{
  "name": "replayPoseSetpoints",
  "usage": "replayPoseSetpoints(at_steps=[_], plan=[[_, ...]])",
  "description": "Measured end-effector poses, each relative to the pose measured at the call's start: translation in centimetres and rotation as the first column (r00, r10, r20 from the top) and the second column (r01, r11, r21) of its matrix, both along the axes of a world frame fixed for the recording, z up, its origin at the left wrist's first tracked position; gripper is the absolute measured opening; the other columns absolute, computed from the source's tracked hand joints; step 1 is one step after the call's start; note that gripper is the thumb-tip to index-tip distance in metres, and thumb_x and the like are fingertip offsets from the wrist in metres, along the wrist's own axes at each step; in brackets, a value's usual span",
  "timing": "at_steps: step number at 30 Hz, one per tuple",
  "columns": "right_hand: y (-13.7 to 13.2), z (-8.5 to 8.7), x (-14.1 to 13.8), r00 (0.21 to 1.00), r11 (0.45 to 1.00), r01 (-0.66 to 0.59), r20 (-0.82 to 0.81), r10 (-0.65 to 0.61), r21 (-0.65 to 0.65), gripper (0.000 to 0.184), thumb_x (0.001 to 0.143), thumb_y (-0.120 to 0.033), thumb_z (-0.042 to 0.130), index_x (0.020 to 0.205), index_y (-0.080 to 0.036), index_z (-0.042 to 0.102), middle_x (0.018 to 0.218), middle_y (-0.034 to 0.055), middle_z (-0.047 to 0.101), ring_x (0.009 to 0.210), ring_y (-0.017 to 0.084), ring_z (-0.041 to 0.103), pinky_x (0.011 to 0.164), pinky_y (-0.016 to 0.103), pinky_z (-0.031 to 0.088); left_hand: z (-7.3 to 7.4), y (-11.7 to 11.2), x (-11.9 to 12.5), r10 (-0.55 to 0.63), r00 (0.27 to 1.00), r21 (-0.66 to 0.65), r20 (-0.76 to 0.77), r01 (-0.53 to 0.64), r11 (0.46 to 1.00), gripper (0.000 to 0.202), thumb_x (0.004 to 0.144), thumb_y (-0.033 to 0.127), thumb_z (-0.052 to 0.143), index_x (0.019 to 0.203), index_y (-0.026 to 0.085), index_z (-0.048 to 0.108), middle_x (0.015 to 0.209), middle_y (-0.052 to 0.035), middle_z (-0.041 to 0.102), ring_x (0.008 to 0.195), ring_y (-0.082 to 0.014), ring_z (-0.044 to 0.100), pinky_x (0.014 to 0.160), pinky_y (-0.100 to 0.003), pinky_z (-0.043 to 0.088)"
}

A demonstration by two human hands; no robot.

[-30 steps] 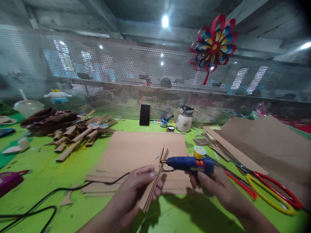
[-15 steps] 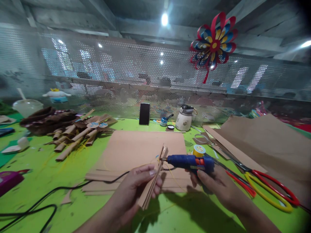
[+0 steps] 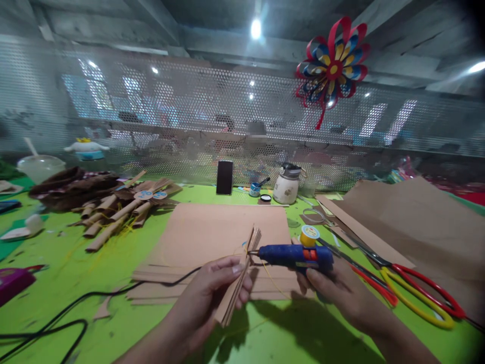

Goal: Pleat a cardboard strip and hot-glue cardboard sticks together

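My left hand (image 3: 217, 285) is closed around a folded bundle of brown paper (image 3: 237, 288), held tilted above the table with its layered edges showing. A blue glue gun (image 3: 295, 256) sits in my right hand (image 3: 331, 283), whose fingers wrap its handle. The gun's metal nozzle touches or nearly touches the upper part of the bundle; which one I cannot tell. A thin yellow string (image 3: 275, 280) hangs near the nozzle. Beneath both hands lie brown paper sheets (image 3: 227, 227) with several strips along their near edge.
Scissors with red and yellow handles (image 3: 420, 298) lie at right, beside large brown paper (image 3: 413, 217). Rolled paper pieces (image 3: 113, 217) are heaped at left. A black cord (image 3: 113, 291) crosses the left side. Behind stand a phone (image 3: 225, 178) and a white jar (image 3: 287, 187).
Very little differs. The glue gun has shifted slightly to the left against the paper bundle, and the view has moved a touch. Both hands keep their hold.
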State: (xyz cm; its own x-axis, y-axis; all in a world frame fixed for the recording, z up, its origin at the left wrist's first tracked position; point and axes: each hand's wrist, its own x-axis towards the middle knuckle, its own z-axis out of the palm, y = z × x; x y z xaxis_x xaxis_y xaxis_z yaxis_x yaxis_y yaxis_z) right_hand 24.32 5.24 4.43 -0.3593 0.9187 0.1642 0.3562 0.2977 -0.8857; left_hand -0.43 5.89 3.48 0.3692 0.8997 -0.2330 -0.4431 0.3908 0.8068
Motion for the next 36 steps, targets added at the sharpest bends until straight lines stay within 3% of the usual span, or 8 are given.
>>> replayPoseSetpoints(at_steps=[5,14,22,28,36], plan=[[0.0,0.3,-0.1,1.0,1.0,-0.009,0.018,0.008,0.021,0.038,0.089,-0.051,0.046,0.082,-0.016,0.061,0.071,0.0051,0.053,0.065,0.016,0.049,0.056,0.026,0.045,-0.2,0.1,0.0,0.002,1.0,-0.004,0.003,-0.002,1.0,0.008,0.077,0.016,0.063,0.077,0.008,0.062,0.066,-0.0073,0.063,0.049,-0.0085,0.056,0.048,-0.016,0.042],[-0.1,-0.4,0.3,0.999,0.998,-0.044,0.002,0.044,-0.042,0.031,0.089,-0.046,0.051,0.089,-0.016,0.06,0.079,0.0056,0.054,0.076,0.018,0.054,0.07,0.032,0.051,-0.5,0.3,0.0,-0.007,1.0,0.019,0.017,0.006,1.0,0.008,0.08,0.015,0.06,0.077,0.008,0.062,0.065,-0.0071,0.062,0.049,-0.0084,0.055,0.047,-0.016,0.041],[0.0,0.5,0.1,0.999,0.999,-0.031,0.011,0.031,0.011,0.033,0.09,-0.045,0.048,0.078,-0.017,0.06,0.074,0.007,0.057,0.07,0.019,0.055,0.058,0.028,0.049,-0.1,0.1,0.1,0.005,1.0,-0.009,-0.02,-0.006,1.0,0.007,0.08,0.014,0.06,0.08,0.008,0.063,0.067,-0.007,0.063,0.05,-0.0079,0.056,0.049,-0.016,0.042],[-0.1,0.6,0.1,0.996,0.998,-0.061,0.067,0.059,0.029,0.034,0.091,-0.044,0.047,0.076,-0.016,0.058,0.08,0.0068,0.056,0.075,0.017,0.055,0.068,0.029,0.051,-0.5,0.1,0.1,0.016,1.0,0.006,0.0,-0.016,1.0,0.007,0.079,0.015,0.061,0.078,0.009,0.062,0.066,-0.0066,0.063,0.05,-0.0082,0.056,0.049,-0.016,0.042],[0.2,0.6,0.1,0.996,0.996,-0.018,0.088,0.01,0.092,0.038,0.092,-0.049,0.041,0.077,-0.017,0.054,0.077,0.0067,0.055,0.074,0.018,0.053,0.063,0.028,0.046,-0.6,0.2,0.1,0.018,1.0,0.002,-0.01,-0.018,1.0,0.007,0.078,0.016,0.063,0.077,0.008,0.061,0.065,-0.0075,0.064,0.049,-0.0092,0.057,0.047,-0.017,0.042]])
